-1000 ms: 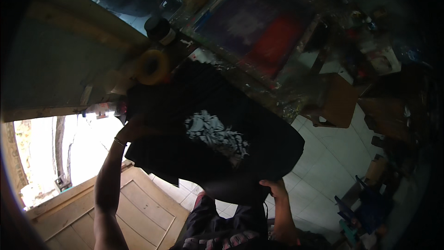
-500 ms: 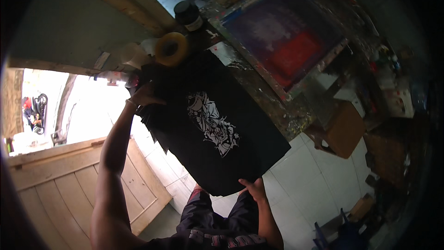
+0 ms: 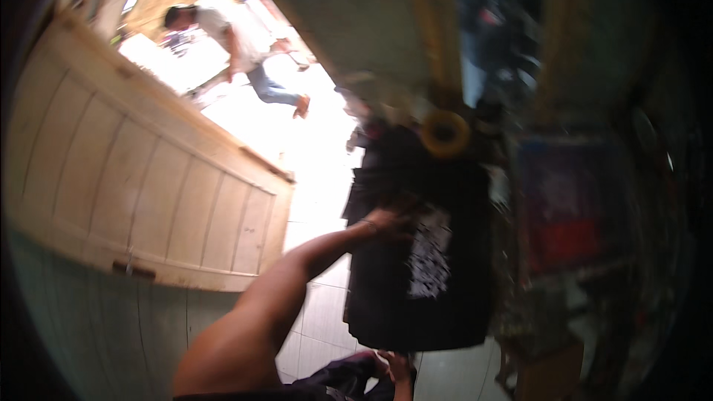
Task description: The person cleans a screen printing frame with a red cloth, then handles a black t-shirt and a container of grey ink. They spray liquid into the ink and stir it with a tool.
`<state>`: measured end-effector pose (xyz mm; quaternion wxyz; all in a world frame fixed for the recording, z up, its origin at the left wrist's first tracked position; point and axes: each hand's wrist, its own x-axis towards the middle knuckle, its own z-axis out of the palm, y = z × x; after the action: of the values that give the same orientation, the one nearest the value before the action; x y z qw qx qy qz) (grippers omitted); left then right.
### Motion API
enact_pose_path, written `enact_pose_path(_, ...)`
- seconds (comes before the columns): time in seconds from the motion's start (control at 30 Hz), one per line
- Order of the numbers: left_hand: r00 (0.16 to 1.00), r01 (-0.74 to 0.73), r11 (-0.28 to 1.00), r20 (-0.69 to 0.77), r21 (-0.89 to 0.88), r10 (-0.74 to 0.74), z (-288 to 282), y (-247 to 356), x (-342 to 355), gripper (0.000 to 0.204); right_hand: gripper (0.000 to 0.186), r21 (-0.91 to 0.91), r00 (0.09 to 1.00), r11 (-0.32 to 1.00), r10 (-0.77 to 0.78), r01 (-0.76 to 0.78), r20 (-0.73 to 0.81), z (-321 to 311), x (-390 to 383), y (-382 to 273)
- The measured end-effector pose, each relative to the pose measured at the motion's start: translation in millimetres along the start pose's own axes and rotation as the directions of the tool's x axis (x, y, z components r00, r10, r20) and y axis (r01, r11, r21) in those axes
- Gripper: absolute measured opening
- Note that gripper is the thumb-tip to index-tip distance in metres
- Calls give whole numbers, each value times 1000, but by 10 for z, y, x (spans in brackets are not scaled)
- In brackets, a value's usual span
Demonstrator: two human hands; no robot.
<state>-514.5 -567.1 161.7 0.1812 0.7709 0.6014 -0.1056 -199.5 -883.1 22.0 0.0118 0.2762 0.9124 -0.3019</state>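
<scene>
A pile of black cloth pieces, apparently shirts [image 3: 460, 319], lies in front of me with a white printed figure [image 3: 429, 256] on the top piece. My left hand [image 3: 392, 219] rests on the upper left part of the cloth, fingers stretched toward the print and blurred. Just below the pile's near edge is my right hand [image 3: 399, 366], close to my legs. Its fingers are small and smeared, and whether they touch the cloth I cannot tell.
A yellow tape roll [image 3: 445, 134] sits beyond the pile. To the right lies a framed printing screen [image 3: 568, 200] with red ink, and below it a brown box [image 3: 546, 367]. A wooden door [image 3: 148, 171] stands at left; a person [image 3: 234, 44] is outside in bright light.
The view has swung left, bringing the door and the person outside into sight. My left hand has moved from the pile's far left edge onto the cloth; my right hand no longer overlaps its near edge.
</scene>
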Motion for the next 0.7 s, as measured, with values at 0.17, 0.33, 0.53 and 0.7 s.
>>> enact_pose_path(0.17,998,44,999,-41,29,-43,259,-71,95,99,66,235,900,957,-51,167,-432,128,296,98)
enact_pose_path(0.33,945,264,923,116,280,-306,288,125,172,74,75,878,996,476,-36,-54,81,-30,711,-370)
enact_pose_path(0.53,849,527,837,-73,146,-523,47,403,44,41,81,942,745,266,-583,-203,325,-105,518,-1202)
enact_pose_path(0.7,875,181,978,-470,105,-111,53,1114,-66,48,66,821,894,353,186,-449,409,-158,-855,-49)
